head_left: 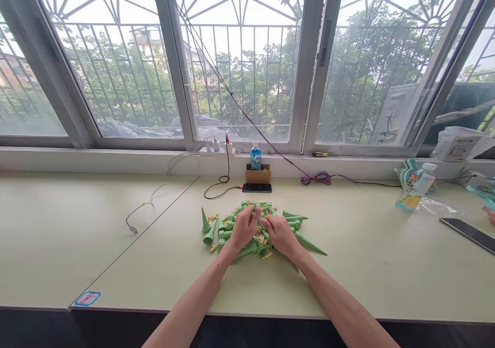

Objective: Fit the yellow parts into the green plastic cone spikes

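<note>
A heap of pale green hollow plastic spikes (210,232) lies on the table, with small yellow pieces (267,255) scattered among them. Over the heap's middle, my left hand (244,228) is closed, thumb and fingers pinching what looks like a green spike whose tip shows at the fingertips. Close beside it on the right, my right hand (281,234) is also closed, its fingertips drawn together. Whatever sits in the right fingers is too small and covered to make out. A longer green spike (311,245) points outward from the heap's right side.
Behind the heap, a phone (257,187) leans by a cardboard box (258,175) holding a blue bottle (256,157). Cables (316,178) run along the sill. At right are a drink bottle (415,188), a dark tablet-like device (469,234) and another person's hand (490,215).
</note>
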A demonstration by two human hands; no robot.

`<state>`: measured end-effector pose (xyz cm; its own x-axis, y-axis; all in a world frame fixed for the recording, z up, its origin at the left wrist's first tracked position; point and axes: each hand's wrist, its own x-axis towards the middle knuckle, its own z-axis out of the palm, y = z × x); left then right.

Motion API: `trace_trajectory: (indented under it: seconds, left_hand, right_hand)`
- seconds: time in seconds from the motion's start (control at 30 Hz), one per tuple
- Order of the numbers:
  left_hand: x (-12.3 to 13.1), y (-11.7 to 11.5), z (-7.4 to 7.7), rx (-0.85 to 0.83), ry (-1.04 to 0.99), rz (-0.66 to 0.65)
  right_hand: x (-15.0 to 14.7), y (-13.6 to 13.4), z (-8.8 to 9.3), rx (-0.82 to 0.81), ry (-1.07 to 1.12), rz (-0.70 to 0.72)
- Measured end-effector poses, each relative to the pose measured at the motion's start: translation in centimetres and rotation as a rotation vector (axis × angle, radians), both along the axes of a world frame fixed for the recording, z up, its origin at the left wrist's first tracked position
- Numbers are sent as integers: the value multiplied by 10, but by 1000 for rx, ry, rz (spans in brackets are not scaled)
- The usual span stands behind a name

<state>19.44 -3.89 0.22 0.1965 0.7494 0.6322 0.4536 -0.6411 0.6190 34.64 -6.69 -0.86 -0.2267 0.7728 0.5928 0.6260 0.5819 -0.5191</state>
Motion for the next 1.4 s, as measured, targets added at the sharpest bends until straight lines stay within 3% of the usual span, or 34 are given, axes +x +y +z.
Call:
trace_trajectory:
  seconds: [0.6,1.17,1.4]
  left_hand:
    - [3,-7,3,11,54,-118]
    - [3,-13,5,53,115,-147]
    - [3,-11,2,43,117,-149]
  right_hand:
    - [3,2,-1,-19,43,-46]
    - [0,2,0,5,-46,-158]
    - [2,3,-2,-35,54,-133]
